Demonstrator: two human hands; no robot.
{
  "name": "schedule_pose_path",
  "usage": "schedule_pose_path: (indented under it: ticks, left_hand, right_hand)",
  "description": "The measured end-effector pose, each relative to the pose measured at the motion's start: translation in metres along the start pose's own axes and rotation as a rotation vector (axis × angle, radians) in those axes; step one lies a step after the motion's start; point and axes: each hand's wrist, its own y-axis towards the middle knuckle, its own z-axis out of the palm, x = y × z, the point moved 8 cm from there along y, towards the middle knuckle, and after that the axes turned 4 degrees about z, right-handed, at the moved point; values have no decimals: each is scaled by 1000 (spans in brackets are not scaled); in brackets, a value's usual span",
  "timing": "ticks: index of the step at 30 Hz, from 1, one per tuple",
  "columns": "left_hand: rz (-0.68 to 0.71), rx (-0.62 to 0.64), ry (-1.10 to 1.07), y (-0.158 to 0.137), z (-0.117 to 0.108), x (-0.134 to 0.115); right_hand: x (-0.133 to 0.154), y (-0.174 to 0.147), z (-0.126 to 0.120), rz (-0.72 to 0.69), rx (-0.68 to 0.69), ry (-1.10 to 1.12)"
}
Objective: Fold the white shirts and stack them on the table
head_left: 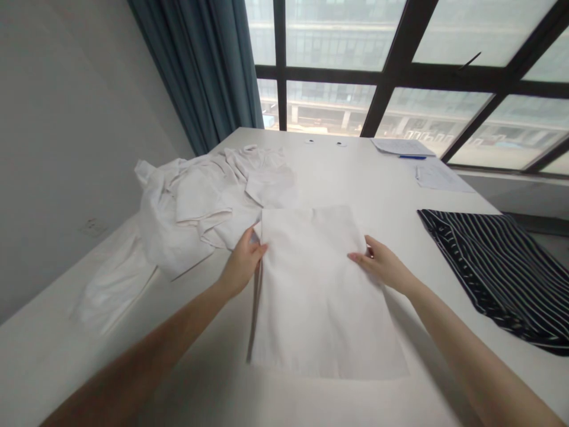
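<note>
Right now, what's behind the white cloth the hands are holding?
Behind the white cloth you can see the white table, with a rumpled white pile to the left and papers farther back to the right. Whatever it covers can't be seen.

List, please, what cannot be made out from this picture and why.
In the head view:
White cloth in left hand and right hand: underside hidden by its upper face.
Striped cloth: part cut off by the right edge.
Any writing on the papers: too small, blurred.

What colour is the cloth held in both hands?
The cloth is white, seen in the head view.
</note>
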Motion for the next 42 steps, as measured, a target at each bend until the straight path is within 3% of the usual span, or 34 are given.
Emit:
schedule_pose_path:
  ticks: [2,5,7,10,13,19,24,31,36,39,42]
  left_hand:
    - [104,-52,216,12,-1,-3]
    - [456,-122,669,9,11,-25]
    - [667,-35,922,-6,34,-34]
    - [799,245,1107,-30,66,-26]
    - [800,419,1194,-45,79,-13]
    - [767,459,1249,-47,78,-5]
    - [767,426,1284,-45,75,-4]
    - [765,316,1362,-43,56,-1]
    - [786,245,1395,-48,61,-10]
    - [784,277,1378,-63,73,-17]
    - [828,488,1325,-90,92,-17]
  right_hand:
    - [-7,-6,-9,37,-112,-94]
    - [-6,-21,-15,1,-236,-258]
    - [6,-32,-12,-116,-314,-438]
    - [24,-49,13,-319,-288,-632]
    - [32,-65,44,-430,-181,-716]
    - [44,-100,72,-553,-22,-791]
    - [45,-121,72,-631,94,-791]
    - [30,-139,64,-669,143,-729]
    - [25,-145,53,-615,205,-568]
    - [16,-130,35,-431,34,-376]
    - [-1,-112,13,-255,-243,-187]
